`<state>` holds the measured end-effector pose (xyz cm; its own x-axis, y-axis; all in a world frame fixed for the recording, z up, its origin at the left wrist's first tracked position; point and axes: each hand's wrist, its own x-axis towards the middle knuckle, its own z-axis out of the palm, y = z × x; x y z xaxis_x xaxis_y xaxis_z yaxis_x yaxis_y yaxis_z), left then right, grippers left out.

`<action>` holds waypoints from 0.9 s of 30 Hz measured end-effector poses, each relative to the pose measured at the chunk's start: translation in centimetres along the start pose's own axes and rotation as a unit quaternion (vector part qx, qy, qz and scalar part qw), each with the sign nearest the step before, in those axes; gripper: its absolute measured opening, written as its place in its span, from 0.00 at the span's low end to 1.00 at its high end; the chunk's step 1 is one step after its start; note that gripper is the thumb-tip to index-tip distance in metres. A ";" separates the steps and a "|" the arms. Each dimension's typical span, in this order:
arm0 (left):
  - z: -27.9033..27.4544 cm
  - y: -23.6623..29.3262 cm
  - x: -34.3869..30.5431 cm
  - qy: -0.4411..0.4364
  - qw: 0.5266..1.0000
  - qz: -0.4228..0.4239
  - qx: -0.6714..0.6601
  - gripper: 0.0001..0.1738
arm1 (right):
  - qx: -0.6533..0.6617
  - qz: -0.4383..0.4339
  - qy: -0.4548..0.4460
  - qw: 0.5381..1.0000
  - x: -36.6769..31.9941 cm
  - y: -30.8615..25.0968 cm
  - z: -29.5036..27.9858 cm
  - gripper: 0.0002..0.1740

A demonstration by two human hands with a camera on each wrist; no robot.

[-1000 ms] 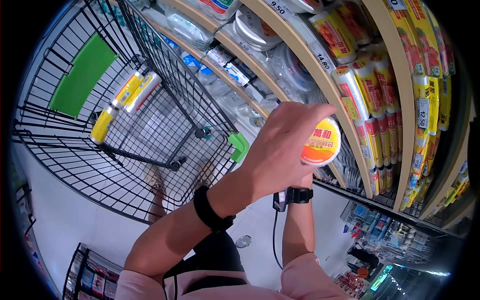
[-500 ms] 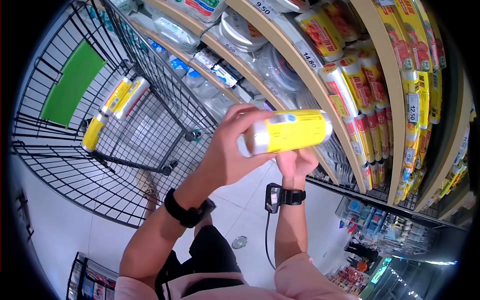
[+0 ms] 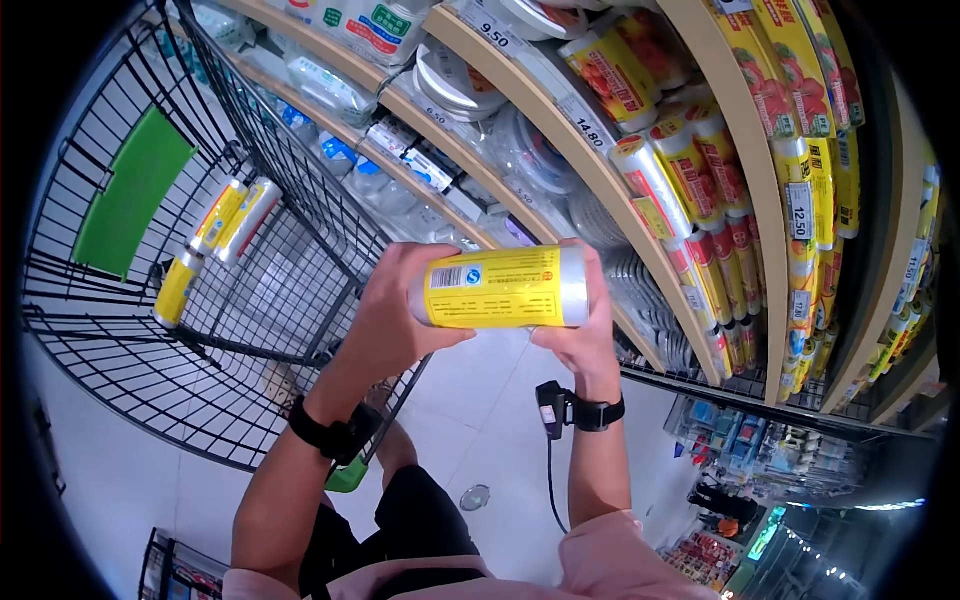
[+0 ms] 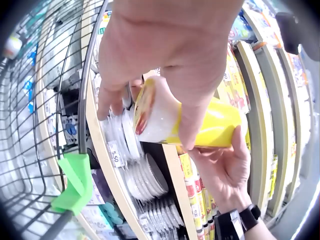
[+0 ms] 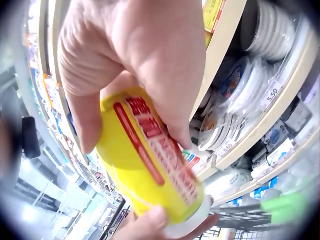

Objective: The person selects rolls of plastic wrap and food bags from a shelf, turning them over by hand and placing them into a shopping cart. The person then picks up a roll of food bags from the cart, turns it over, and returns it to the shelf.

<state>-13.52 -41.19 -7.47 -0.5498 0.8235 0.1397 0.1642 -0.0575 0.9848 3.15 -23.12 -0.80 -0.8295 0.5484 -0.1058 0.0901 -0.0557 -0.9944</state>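
A yellow-wrapped roll (image 3: pixel 505 290) with clear plastic ends lies sideways between my two hands, its barcode and small print facing up. My left hand (image 3: pixel 392 300) grips the left end, thumb along the near side. At the other end my right hand (image 3: pixel 585 325) holds on, fingers over the end and thumb underneath. The left wrist view shows the roll's pale end (image 4: pixel 157 117) beside my left thumb. In the right wrist view, large red and white lettering covers the roll's other side (image 5: pixel 155 155). Both wrists carry black straps.
A black wire shopping cart (image 3: pixel 90 395) with a green panel (image 3: pixel 135 195) stands at left, holding similar yellow rolls (image 3: pixel 178 290). Shelves at right bear plates (image 3: pixel 455 85), more rolls (image 3: pixel 690 165) and price tags (image 3: pixel 590 125). Pale floor tiles (image 3: pixel 460 400) lie below.
The roll has turned from end-on to lengthwise, barcode side up. My right hand has come from behind it to hold its right end. The hands have moved left and the cart has shifted in view.
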 end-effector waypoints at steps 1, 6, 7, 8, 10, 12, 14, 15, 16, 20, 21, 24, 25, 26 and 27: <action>-0.5 0.4 -0.1 -0.009 1.000 0.010 0.014 0.44 | 0.046 0.039 -0.018 0.998 -0.3 -0.9 -0.6 0.56; -1.0 2.7 0.2 -0.003 0.998 0.040 0.053 0.37 | -0.196 0.090 -0.135 0.967 0.5 -4.6 -1.5 0.49; -0.8 3.0 0.5 0.000 0.995 0.071 0.071 0.37 | -0.329 0.058 -0.163 0.928 0.8 -5.8 -0.4 0.47; -0.5 3.5 0.8 0.004 0.991 0.104 0.088 0.37 | -0.457 0.024 -0.186 0.869 1.0 -6.7 0.7 0.46; -1.2 4.8 1.6 -0.004 0.991 0.106 0.084 0.36 | -0.479 -0.012 -0.153 0.865 1.3 -7.0 2.3 0.44; -1.9 5.2 2.0 -0.001 0.988 0.123 0.091 0.38 | -0.459 0.033 -0.123 0.879 1.7 -7.3 2.6 0.45; -2.4 6.6 2.0 0.055 0.984 0.132 0.104 0.39 | -0.505 -0.033 -0.085 0.858 2.3 -7.9 2.8 0.42; -2.7 7.1 1.9 0.081 0.981 0.137 0.112 0.40 | -0.534 -0.083 -0.059 0.839 2.9 -8.2 2.6 0.42; -3.3 7.3 1.5 0.098 0.981 0.128 0.111 0.40 | -0.560 -0.130 -0.031 0.818 3.5 -8.4 2.3 0.41; -6.4 6.2 -1.9 0.096 0.965 0.048 0.241 0.30 | -0.597 -0.242 0.153 0.749 9.5 -9.4 -0.5 0.41; -7.4 6.3 -2.9 0.081 0.961 0.028 0.262 0.28 | -0.595 -0.235 0.171 0.750 11.0 -9.7 -0.6 0.41; -10.0 5.0 -6.7 0.061 0.954 -0.029 0.293 0.24 | -0.602 -0.251 0.222 0.725 15.8 -8.8 -3.0 0.42; -10.9 4.4 -8.1 0.058 0.952 -0.047 0.296 0.22 | -0.607 -0.262 0.239 0.711 16.9 -8.1 -4.1 0.42; -11.9 3.9 -9.5 0.067 0.947 -0.062 0.307 0.22 | -0.613 -0.235 0.254 0.710 17.5 -7.8 -4.3 0.42; -13.0 3.3 -10.9 0.077 0.942 -0.077 0.319 0.21 | -0.619 -0.208 0.269 0.708 18.0 -7.7 -4.4 0.42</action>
<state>-17.59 -57.66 -4.42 -0.7118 0.6997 0.0616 0.5035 0.4471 0.7393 -10.05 -9.11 4.93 -0.6265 0.5590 0.5432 0.5900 0.7955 -0.1383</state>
